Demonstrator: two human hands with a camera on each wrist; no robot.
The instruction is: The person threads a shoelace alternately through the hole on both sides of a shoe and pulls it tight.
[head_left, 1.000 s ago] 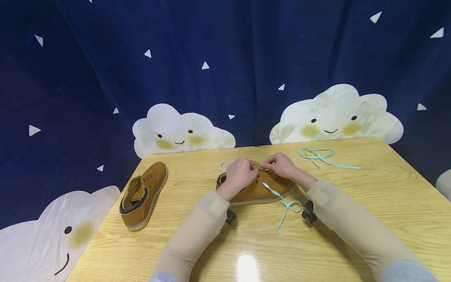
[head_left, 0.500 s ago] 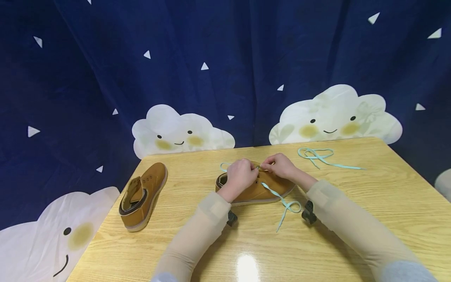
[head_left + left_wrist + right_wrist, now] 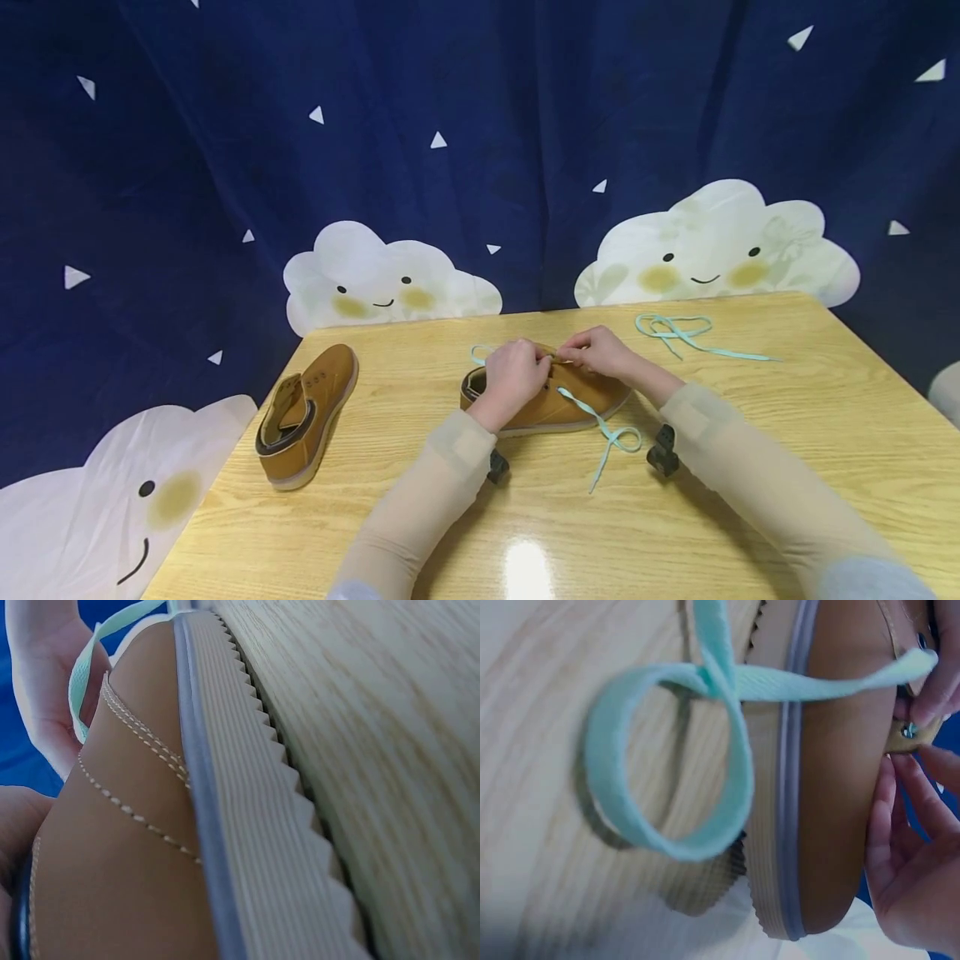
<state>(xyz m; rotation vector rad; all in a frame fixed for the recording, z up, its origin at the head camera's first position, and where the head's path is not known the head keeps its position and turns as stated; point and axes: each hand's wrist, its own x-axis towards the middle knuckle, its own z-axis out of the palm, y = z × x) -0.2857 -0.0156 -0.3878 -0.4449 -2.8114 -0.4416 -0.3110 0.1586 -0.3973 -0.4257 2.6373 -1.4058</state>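
Observation:
A tan lace-up shoe (image 3: 581,400) lies across the middle of the table, toe to the right. My left hand (image 3: 516,375) curls over its opening, pinching the far eyelet flap. From the toe side, my right hand (image 3: 598,350) pinches the same flap with thumb and fingers. The right wrist view shows a speck of mint lace in the flap's eyelet (image 3: 908,730), between the fingertips of both hands. A mint shoelace (image 3: 581,404) runs out of a near-side eyelet and ends in a loop on the table. Whether the fingers also grip lace is hidden.
Another tan shoe (image 3: 307,412), without a lace, stands at the left of the wooden table (image 3: 570,533). A loose mint shoelace (image 3: 678,332) lies at the back right. Behind the table hangs a dark blue curtain (image 3: 465,100) with clouds.
Both hands stay at the flap with only slight shifts of fingers and wrists. The pale spot at the eyelet shows less in the head view now. Shoes and loose lace have not moved.

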